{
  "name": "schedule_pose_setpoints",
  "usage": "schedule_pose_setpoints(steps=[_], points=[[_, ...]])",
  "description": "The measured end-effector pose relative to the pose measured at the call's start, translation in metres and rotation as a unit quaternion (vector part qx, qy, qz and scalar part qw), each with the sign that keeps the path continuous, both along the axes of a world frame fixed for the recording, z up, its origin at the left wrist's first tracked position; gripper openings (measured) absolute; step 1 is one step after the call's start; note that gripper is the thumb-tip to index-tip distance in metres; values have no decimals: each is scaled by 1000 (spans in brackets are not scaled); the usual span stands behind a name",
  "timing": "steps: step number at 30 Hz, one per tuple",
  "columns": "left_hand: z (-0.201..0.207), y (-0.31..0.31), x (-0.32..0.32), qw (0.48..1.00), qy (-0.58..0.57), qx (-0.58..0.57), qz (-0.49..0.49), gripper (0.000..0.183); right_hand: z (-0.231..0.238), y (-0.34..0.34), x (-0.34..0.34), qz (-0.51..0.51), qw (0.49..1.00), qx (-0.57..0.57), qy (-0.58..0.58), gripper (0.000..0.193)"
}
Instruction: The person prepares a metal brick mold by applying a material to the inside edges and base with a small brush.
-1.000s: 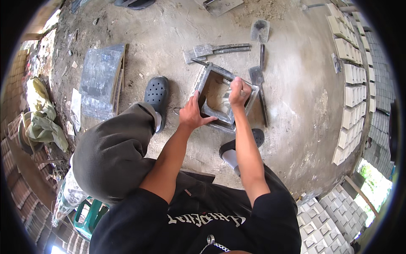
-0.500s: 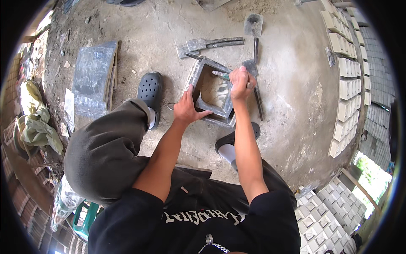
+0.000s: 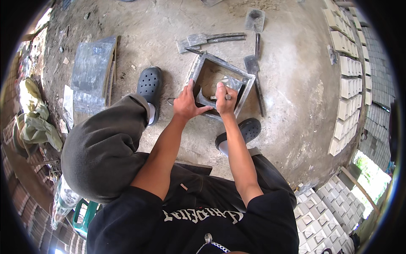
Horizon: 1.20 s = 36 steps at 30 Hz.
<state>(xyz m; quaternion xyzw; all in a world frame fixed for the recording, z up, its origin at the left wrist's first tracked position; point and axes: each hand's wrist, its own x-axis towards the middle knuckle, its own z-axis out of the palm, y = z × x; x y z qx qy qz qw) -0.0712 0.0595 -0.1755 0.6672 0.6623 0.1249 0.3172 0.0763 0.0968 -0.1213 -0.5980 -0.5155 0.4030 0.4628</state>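
A square, grey-edged box frame [image 3: 227, 65] lies on the floor between my feet. Inside it is a tan surface [image 3: 210, 76] with shiny grey corner pieces [image 3: 204, 100]. My left hand [image 3: 185, 103] grips the near-left corner, its fingers along the left wall and its thumb along the near wall. Over the inside of the frame, my right hand [image 3: 225, 99] is closed round a short tool with a rounded handle [image 3: 228, 97]. The tool's pale tip shows left of that fist; its kind I cannot make out.
Flat-bladed tools [image 3: 197, 40] lie beyond the frame, others [image 3: 251, 63] to its right. Stacked grey boards [image 3: 94, 70] lie at the left, near my left shoe [image 3: 149, 82]. My right shoe [image 3: 249, 129] is close to the frame. Rows of pale blocks [image 3: 350, 65] line the right side.
My right hand has moved left and nearer with the tool, from the frame's right edge to above its inside. My left hand stays on the corner.
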Motion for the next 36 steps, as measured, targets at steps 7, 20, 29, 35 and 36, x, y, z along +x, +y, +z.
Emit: schedule_pose_setpoints(steps=[7,20,29,35,36], points=[[-8,-1,1,1000,-10,24,-3,139,-19,39,-26,1,998,9,65,44],[-4,-1,1,1000,0,25,-2,139,3,47,-19,-116,976,-43,179,47],[-4,0,2,1000,6,3,-8,139,-21,113,-18,-95,990,54,93,47],[-1,1,1,1000,8,-8,-12,139,9,96,-21,-106,982,-17,156,48],[0,1,2,1000,9,-7,-12,139,5,91,-24,-121,982,-29,142,48]])
